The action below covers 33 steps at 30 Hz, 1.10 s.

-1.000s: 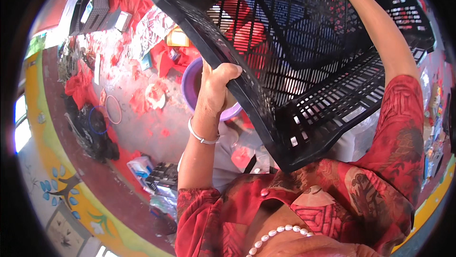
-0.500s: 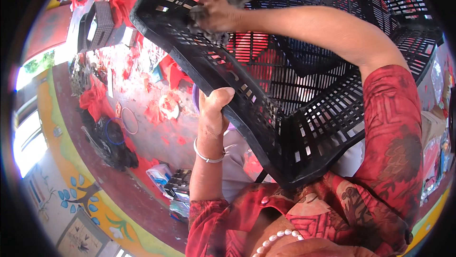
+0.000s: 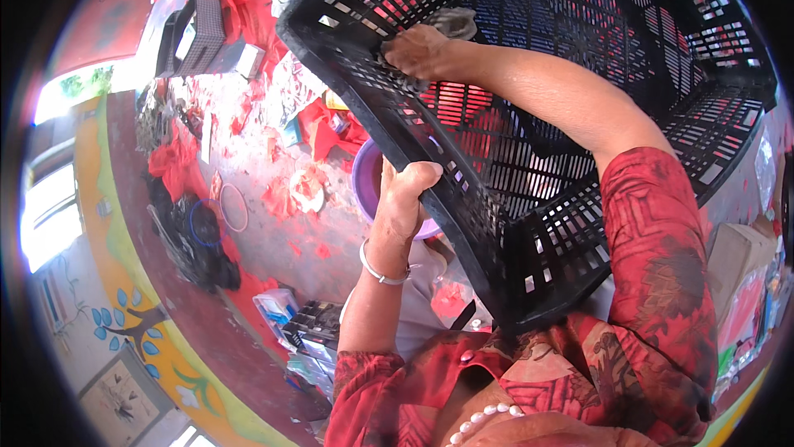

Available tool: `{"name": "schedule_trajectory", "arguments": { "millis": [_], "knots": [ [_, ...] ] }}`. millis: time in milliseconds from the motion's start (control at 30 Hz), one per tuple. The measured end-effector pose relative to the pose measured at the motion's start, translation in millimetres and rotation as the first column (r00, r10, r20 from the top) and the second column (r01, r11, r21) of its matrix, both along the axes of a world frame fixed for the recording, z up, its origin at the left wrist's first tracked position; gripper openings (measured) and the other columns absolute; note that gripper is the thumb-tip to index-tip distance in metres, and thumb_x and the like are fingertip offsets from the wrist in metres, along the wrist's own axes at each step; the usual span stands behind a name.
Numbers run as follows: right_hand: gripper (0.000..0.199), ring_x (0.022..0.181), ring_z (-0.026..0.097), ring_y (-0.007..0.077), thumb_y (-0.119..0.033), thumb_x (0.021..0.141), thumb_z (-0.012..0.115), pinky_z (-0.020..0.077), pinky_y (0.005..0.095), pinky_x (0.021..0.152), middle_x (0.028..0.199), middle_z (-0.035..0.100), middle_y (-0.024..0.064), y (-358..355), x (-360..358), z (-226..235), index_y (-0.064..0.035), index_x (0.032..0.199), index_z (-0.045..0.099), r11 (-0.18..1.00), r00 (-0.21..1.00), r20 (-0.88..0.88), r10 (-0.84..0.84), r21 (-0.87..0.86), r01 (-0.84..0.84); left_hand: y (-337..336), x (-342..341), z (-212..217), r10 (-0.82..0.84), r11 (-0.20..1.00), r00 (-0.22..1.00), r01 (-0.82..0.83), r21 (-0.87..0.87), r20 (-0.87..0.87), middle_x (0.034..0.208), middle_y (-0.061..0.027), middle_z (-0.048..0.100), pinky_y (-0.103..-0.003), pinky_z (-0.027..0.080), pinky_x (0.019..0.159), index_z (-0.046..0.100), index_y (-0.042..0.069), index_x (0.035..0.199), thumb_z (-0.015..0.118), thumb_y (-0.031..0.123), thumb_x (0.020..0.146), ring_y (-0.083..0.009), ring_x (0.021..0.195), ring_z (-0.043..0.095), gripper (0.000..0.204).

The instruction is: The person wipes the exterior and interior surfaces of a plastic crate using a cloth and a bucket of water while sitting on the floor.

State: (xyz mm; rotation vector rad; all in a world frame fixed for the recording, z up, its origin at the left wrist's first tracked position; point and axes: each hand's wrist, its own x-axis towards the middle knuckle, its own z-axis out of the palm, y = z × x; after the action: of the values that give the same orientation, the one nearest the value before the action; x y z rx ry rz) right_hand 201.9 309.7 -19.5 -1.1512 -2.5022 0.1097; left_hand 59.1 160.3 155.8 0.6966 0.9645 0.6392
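Note:
A large black slatted plastic crate (image 3: 468,255) leans tilted against my body, its open side toward me. My left hand (image 3: 404,199) is closed over its left rim, thumb on top. Reaching inside, my right hand (image 3: 420,52) presses a wet-looking grey cloth (image 3: 456,23) against the crate's left inner wall. Part of the cloth is hidden under the fingers. Behind the left hand, a purple basin (image 3: 365,181) shows partly past the crate's edge.
Red scraps litter the floor. Left of me lie a black plastic bag (image 3: 190,240) and a pink hoop (image 3: 234,207). A woven storage box (image 3: 201,33) stands farther off at the left. Low down are small plastic trays (image 3: 314,323); a cardboard box (image 3: 738,255) stands at the right.
The crate and both hands have shifted right in view, uncovering more of the purple basin. My right hand has moved a little nearer along the inner wall with the cloth.

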Motion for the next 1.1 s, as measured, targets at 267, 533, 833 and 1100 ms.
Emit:
{"name": "schedule_trajectory", "arguments": {
  "millis": [267, 533, 833, 1100],
  "knots": [
    [0.018, 0.081, 0.056, 0.0236, -0.017, 0.066, 0.063, 0.0491, 0.0339, 0.064, 0.087, 0.061, 0.0115, -5, 6, 45, -0.0043, 0.078, 0.063, 0.901, 0.906, 0.125, 0.403, -0.227, -0.369, -9, -40, 7, 0.008, 0.998, 1.000, -0.006, 0.066, -0.030, 0.087, -0.0100, 0.055, -0.031, 0.051, 0.067, 0.048, 0.000, 0.106, 0.051, 0.010, 0.062, -0.0205, 0.075, 0.058, 0.046],
    [0.013, 0.043, 0.052, 0.0151, -0.011, 0.077, 0.061, 0.0400, 0.0289, 0.041, 0.057, 0.057, 0.0081, -39, -79, 244, -0.0001, 0.083, 0.062, 0.810, 0.247, -0.815, -0.525, -0.567, -0.150, -24, -67, 36, 0.048, 0.971, 0.992, -0.020, 0.239, -0.112, 0.078, -0.0039, 0.045, -0.027, 0.043, 0.064, 0.040, 0.006, 0.104, 0.052, 0.007, 0.064, -0.0146, 0.071, 0.047, 0.042],
    [0.023, 0.082, 0.058, 0.0377, -0.024, 0.078, 0.057, 0.0447, 0.0414, 0.067, 0.082, 0.059, 0.0215, -104, -106, 257, -0.0047, 0.090, 0.060, 0.847, 0.884, -0.166, -0.437, -0.406, 0.342, -58, -114, 49, -0.016, 0.956, 1.000, 0.016, 0.292, -0.001, 0.071, -0.0024, 0.050, -0.023, 0.043, 0.052, -0.022, -0.005, 0.133, 0.057, -0.001, 0.068, -0.0095, 0.058, 0.050, 0.102],
    [0.035, 0.103, 0.047, 0.0304, -0.025, 0.068, 0.069, 0.0395, 0.0453, 0.081, 0.114, 0.050, 0.0058, -169, -181, 324, -0.0121, 0.099, 0.059, 0.946, 0.949, -0.101, -0.298, 0.104, 0.308, -99, -124, 54, 0.061, 0.960, 0.998, -0.060, 0.273, 0.004, 0.073, -0.0022, 0.047, -0.021, 0.039, 0.050, -0.012, -0.001, 0.134, 0.050, -0.003, 0.071, -0.0082, 0.056, 0.045, 0.089]
  ]
}}
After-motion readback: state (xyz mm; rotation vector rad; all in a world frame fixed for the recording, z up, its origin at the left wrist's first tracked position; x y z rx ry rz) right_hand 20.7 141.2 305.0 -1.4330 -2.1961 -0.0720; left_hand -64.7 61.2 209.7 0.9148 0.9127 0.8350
